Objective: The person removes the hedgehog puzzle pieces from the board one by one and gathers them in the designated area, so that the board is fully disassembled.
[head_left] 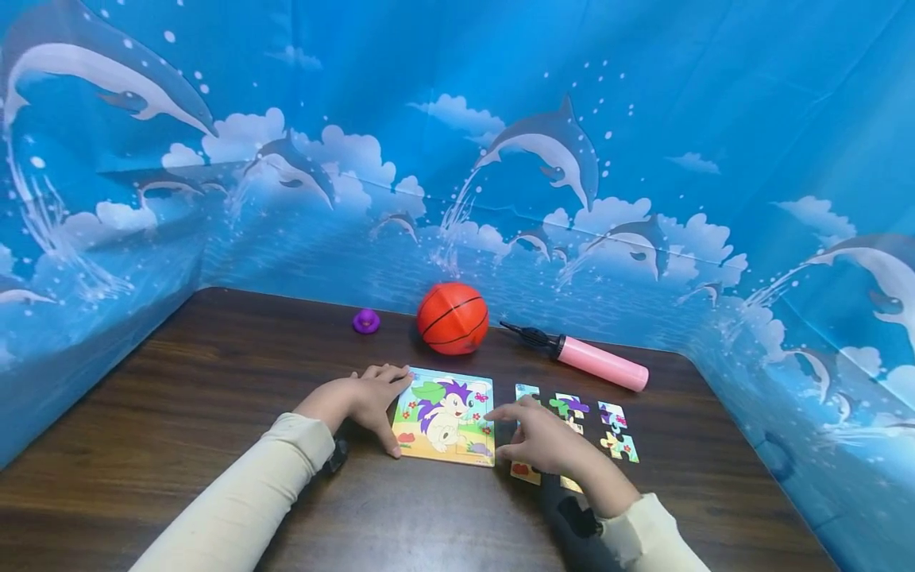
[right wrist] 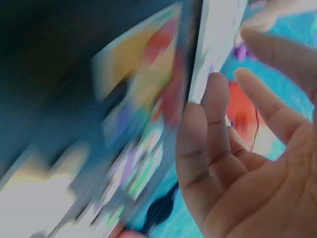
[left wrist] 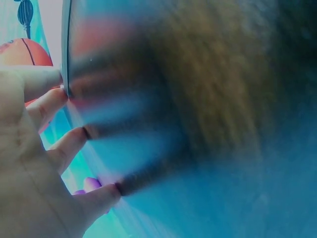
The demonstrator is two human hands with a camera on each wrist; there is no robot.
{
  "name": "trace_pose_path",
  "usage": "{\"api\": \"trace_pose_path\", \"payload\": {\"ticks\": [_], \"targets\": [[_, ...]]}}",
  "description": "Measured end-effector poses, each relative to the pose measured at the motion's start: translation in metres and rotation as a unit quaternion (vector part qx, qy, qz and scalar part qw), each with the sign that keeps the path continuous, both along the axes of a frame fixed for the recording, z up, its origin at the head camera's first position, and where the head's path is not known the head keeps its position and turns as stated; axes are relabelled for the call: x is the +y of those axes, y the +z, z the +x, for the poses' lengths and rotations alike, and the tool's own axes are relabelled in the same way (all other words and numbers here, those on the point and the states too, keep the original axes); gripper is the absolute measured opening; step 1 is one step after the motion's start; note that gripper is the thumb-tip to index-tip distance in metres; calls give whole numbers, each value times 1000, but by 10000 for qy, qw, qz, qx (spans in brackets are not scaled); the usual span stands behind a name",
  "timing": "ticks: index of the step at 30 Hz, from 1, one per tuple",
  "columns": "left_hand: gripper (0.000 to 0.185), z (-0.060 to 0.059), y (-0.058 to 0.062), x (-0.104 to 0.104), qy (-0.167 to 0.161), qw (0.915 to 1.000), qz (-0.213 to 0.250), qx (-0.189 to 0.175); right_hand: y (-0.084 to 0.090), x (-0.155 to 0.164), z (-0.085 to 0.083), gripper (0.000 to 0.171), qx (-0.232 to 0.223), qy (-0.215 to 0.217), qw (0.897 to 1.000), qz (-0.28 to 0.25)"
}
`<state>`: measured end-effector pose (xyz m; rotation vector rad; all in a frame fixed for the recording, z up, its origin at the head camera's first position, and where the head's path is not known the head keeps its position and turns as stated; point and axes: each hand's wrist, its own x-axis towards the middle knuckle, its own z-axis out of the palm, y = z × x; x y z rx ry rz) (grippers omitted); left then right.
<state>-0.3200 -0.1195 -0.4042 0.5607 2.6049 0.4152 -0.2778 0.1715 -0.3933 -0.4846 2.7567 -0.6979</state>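
Note:
A square puzzle board [head_left: 449,421] with a purple-haired hedgehog picture lies flat on the table. My left hand [head_left: 363,401] is at its left side, fingers spread, thumb by the lower left corner and fingertips by the upper left. In the left wrist view the fingertips [left wrist: 59,144] touch a dark surface. My right hand [head_left: 545,438] is at the board's right edge, its fingers reaching over that edge and bent only slightly; nothing is between them in the right wrist view. Loose jigsaw pieces [head_left: 620,446] lie right of the board, some partly hidden beneath that hand.
Behind the board stand a red-orange toy basketball [head_left: 453,319] and a small purple rubber duck [head_left: 366,321]. A pink hand pump [head_left: 602,364] with a black nozzle lies at the back right. A blue dolphin-print curtain [head_left: 457,143] borders the brown table [head_left: 214,397].

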Motion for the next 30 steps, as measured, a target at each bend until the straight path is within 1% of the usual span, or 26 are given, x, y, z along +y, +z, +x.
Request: {"api": "trace_pose_path", "payload": {"ticks": [2,4,7,9,12,15,19,22,24,26,28,30], "targets": [[120,1,-1,1,10,10000,26,-9,-1,-14,-4,52,-255,191,9994,154],[120,1,-3,2,29,10000,31,-25,-2,-24,-8,62,-405,180,9983,382],[120,1,-3,4,40,10000,32,-24,-3,-31,-11,71,-300,67,9965,777],[120,1,-1,5,45,10000,19,3,-5,-31,-11,70,-134,17,9957,921],[119,0,1,6,33,10000,-40,61,-8,-30,-10,64,116,48,9963,844],[119,1,4,6,18,9999,-86,92,-10,-28,-9,59,232,82,9975,668],[119,2,6,6,0,9999,-112,81,-13,-27,-9,60,397,171,9977,530],[119,1,5,6,-6,9999,-126,73,-14,-26,-9,54,341,135,9991,192],[119,1,4,6,-3,9999,-121,75,-14,-25,-10,43,228,-2,9996,-161],[120,1,3,5,-2,9999,-129,93,-14,-23,-11,28,95,-179,9978,-630],[119,1,3,4,9,9999,-129,100,-15,-21,-12,19,-52,-364,9923,-1179],[119,2,3,3,18,9999,-122,97,-16,-16,-13,18,-300,-544,9822,-1773]]}}
